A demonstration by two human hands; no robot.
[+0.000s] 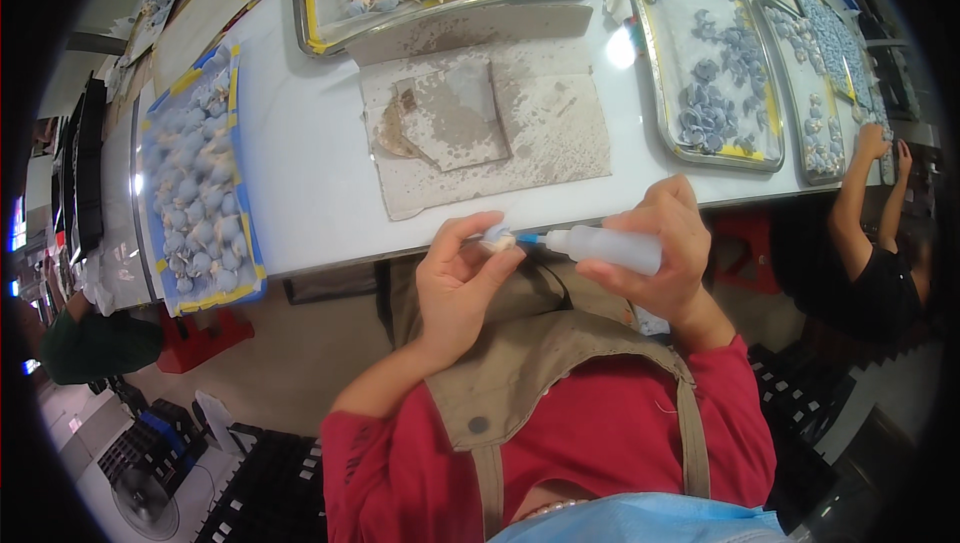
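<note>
My left hand [455, 288] pinched a small pale blue-and-cream piece [497, 237] between thumb and fingertips, held up in front of my chest. My right hand [668, 253] was wrapped around a translucent squeeze bottle [607, 247], its blue nozzle touching the piece from the right. Just beyond both hands lay the white table [300, 173] with a stained grey mat [540, 138], a smaller stained square sheet [455, 113] lying on it. Farther beyond, a metal tray [320, 28] lined in yellow held rows of blue pieces. Off to my left sat a blue-edged tray [195, 178] packed with more; to my right, a metal tray [715, 68] with scattered blue ones. Farther right, another person's hands [880, 148] worked at the table.
</note>
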